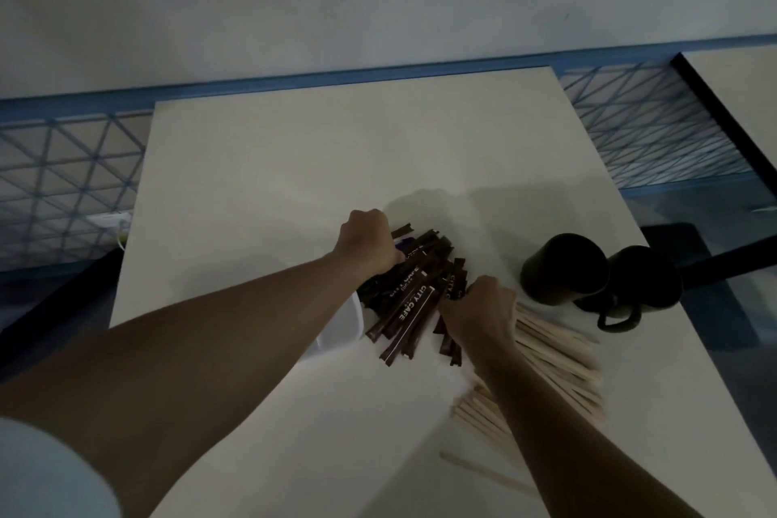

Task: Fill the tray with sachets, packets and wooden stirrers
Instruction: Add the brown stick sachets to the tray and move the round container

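A heap of dark brown stick sachets [414, 299] printed "CITY CAFE" lies mid-table. My left hand [370, 242] grips the far left side of the heap with curled fingers. My right hand [479, 309] grips its near right side. A white tray [342, 324] shows partly under my left forearm, just left of the sachets. Pale wooden stirrers [555, 357] lie in a loose pile under and to the right of my right wrist. What my fingers enclose is hidden by the hands.
Two dark mugs [563, 269] [643, 278] lie on their sides at the right of the cream table [294, 181]. One loose stirrer [483, 471] lies near the front edge. A blue mesh railing [63, 181] runs behind, and another table [744, 97] stands at far right.
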`<state>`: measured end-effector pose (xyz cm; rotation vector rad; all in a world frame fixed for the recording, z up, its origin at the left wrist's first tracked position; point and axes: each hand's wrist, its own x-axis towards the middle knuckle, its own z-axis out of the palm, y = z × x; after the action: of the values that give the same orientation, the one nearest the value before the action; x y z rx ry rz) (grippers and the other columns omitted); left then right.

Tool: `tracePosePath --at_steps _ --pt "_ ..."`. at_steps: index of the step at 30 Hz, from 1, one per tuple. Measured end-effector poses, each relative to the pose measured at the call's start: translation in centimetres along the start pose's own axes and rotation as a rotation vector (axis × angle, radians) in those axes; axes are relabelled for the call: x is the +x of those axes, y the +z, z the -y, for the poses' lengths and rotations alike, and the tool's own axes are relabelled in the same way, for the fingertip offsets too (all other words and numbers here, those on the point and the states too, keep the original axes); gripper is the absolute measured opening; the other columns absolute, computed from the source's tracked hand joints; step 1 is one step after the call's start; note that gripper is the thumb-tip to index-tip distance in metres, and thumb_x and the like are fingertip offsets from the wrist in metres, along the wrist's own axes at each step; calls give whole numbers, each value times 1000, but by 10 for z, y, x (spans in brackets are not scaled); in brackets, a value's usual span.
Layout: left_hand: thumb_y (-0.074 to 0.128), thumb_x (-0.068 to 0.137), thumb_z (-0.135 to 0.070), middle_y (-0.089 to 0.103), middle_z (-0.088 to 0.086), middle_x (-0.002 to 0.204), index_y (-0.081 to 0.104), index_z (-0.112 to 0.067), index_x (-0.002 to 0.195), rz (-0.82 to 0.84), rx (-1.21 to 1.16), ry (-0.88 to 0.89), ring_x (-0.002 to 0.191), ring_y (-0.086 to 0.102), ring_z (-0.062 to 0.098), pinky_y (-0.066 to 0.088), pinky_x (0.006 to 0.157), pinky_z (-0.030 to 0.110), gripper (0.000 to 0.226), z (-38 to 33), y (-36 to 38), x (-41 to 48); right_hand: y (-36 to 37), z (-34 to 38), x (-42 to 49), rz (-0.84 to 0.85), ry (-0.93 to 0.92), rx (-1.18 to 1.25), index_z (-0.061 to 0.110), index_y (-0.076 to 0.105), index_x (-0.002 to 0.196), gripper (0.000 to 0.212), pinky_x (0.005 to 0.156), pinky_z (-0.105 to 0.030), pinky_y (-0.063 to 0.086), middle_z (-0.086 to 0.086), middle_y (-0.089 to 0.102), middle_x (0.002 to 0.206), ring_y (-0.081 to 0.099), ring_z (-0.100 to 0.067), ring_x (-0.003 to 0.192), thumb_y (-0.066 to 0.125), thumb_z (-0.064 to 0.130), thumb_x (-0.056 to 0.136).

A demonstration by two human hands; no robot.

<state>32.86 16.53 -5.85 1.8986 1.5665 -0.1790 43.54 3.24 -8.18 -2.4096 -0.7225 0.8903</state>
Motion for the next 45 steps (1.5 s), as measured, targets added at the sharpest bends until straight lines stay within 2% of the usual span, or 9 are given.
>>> tracePosePath --at_steps 5,10,14,18,23,28,35,39,45 --pt "83 73 -32 59 16 112 62 -1 106 -58 48 38 98 62 31 47 69 31 50 -5 11 9 3 0 7 22 19 -31 16 51 76 23 55 -36 62 -9 68 74 70 -20 59 69 10 88" --pt "70 80 -11 58 18 112 62 -2 100 -85 95 95 97 61 32 48 70 32 23 -6 17 15 3 3 13 31 24 -56 15 51 76 23 44 -25 52 -8 65 74 67 -18 54 71 12 87" --pt "64 83 -4 55 18 113 61 -1 102 -91 121 131 98 59 32 46 70 31 20 -5 18 17 8 4 15 40 18 -101 13 58 85 16 55 -34 60 -6 66 76 67 -19 61 73 15 84" --pt "64 83 -6 52 18 110 55 -1 101 -81 143 174 100 56 34 41 70 32 21 -5 19 17 12 6 15 49 10 -94 12 59 90 18 57 -39 62 -6 66 77 68 -20 62 73 20 84" --pt "68 83 -10 51 17 116 50 0 116 -31 127 120 106 54 33 43 73 32 40 -9 18 17 9 3 17 100 -30 -6 13 59 86 10 44 -19 47 -3 65 73 58 -9 51 64 18 93" --pt "68 85 -22 49 19 122 44 2 125 8 128 78 111 53 35 47 83 38 52 -12 18 18 3 5 17 144 -90 92 14 55 80 23 54 -31 52 -6 61 73 57 -16 59 47 17 101" --pt "58 93 -32 44 17 127 46 -1 127 -1 143 41 109 54 32 46 80 37 48 -11 12 17 12 1 19 118 -140 97 21 50 99 28 72 -48 58 -15 60 103 62 -25 82 32 42 97" --pt "46 98 -32 44 17 125 49 0 122 -43 15 20 94 51 26 43 75 36 40 -12 1 16 5 8 16 80 -181 111 22 49 100 29 68 -45 55 -12 59 100 60 -22 80 30 43 99" --pt "39 99 -20 59 19 118 50 3 119 -88 -241 -9 98 58 31 41 72 32 33 -13 -24 9 -5 19 16 79 -188 118 21 47 103 26 71 -47 54 -8 58 96 59 -22 81 30 41 102"
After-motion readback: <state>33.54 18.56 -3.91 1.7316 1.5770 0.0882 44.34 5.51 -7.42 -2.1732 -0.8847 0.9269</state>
